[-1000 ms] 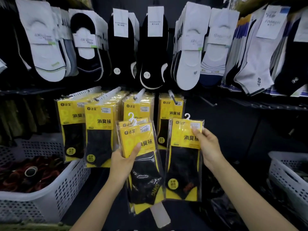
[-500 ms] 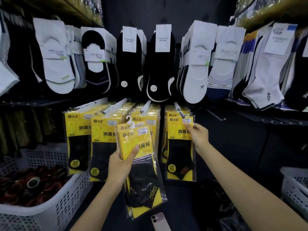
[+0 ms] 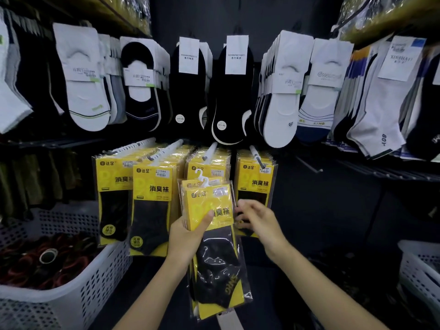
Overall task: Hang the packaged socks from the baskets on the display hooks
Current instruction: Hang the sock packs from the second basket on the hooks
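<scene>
- Right hand (image 3: 258,221) has come back from the 12 o'clock hook (image 3: 257,157) to the 3 o'clock edge of the sock packs (image 3: 214,258), fingers curled; a grip I cannot tell
- Left hand (image 3: 188,236) grips the packs, thumb in front
- Better to peel off only one

Four display hooks (image 3: 210,150) carry four rows of yellow packaged socks (image 3: 156,189), each row too tightly stacked to count. The held bundle (image 3: 209,208) shows two white hanger loops (image 3: 201,176), so at least two packs. Two white baskets are visible, the left basket (image 3: 104,270) and the right basket (image 3: 419,270), along with two hands, the left hand (image 3: 188,236) and the right hand (image 3: 257,220).
</scene>
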